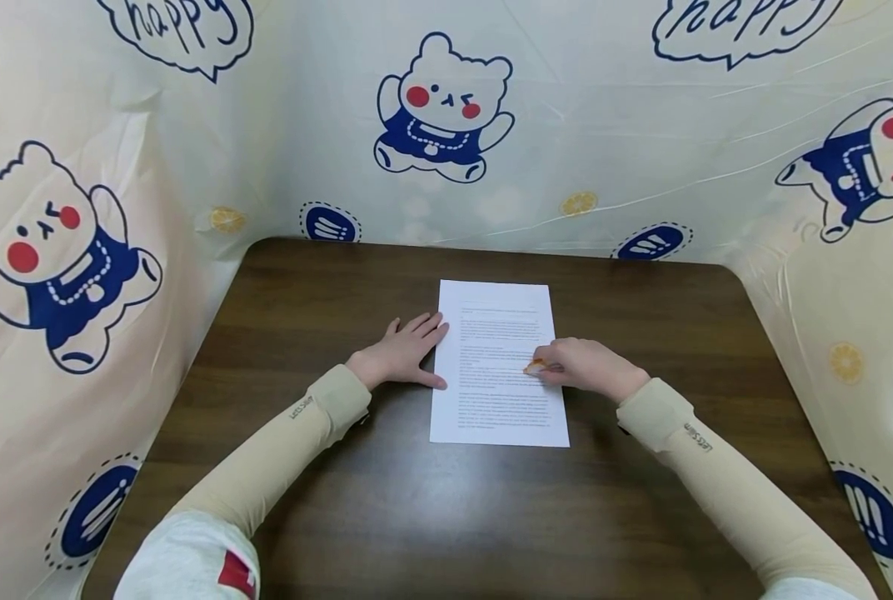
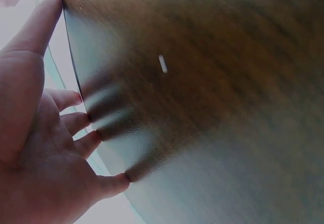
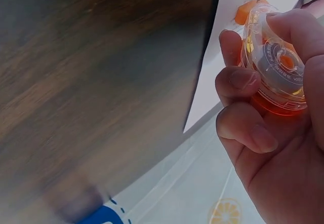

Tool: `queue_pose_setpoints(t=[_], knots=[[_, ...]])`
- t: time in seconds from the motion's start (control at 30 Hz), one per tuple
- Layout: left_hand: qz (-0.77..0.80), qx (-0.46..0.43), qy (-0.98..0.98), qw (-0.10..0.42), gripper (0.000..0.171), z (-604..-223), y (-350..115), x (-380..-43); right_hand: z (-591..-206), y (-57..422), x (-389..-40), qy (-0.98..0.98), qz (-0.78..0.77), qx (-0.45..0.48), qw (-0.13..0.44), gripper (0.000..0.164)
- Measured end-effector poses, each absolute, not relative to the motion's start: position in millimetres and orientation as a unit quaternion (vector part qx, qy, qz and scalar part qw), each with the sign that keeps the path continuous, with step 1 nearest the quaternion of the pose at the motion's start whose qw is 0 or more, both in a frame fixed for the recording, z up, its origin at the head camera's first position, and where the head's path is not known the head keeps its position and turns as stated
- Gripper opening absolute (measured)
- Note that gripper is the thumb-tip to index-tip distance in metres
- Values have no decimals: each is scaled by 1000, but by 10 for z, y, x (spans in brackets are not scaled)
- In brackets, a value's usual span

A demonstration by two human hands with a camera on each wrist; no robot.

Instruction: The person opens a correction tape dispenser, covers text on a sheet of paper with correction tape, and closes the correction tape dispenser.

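Note:
A white sheet of printed paper [image 1: 501,408] lies on the brown table, its lines of text running across it. My left hand [image 1: 404,354] rests at the sheet's left edge with fingers spread; in the left wrist view the thumb and fingertips [image 2: 116,185] touch down along that edge. Over the right side of the text, my right hand [image 1: 595,367] grips a correction tape dispenser [image 3: 281,74], clear and orange with a round reel inside. Its orange tip [image 3: 244,12] points at the printed lines; whether it touches the paper cannot be told.
The dark wooden table [image 1: 326,517] has rounded far corners. A pale curtain [image 1: 604,142] with bear cartoons and orange slices hangs behind it and on both sides. A small white streak [image 2: 162,64] shows on the tabletop in the left wrist view.

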State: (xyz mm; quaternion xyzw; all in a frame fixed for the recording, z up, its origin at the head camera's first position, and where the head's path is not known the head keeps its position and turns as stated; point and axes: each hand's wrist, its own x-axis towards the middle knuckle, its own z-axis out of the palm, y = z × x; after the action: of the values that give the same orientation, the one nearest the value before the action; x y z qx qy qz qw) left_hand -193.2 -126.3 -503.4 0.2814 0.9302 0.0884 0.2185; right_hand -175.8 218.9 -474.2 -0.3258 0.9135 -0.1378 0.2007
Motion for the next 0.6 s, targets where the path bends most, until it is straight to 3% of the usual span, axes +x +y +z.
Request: queue_pose_setpoints(t=[0.6], knots=[[85, 283, 931, 213, 114, -5034, -1268, -1933, -4714, 2393, -1719, 922, -126, -313, 189, 19]])
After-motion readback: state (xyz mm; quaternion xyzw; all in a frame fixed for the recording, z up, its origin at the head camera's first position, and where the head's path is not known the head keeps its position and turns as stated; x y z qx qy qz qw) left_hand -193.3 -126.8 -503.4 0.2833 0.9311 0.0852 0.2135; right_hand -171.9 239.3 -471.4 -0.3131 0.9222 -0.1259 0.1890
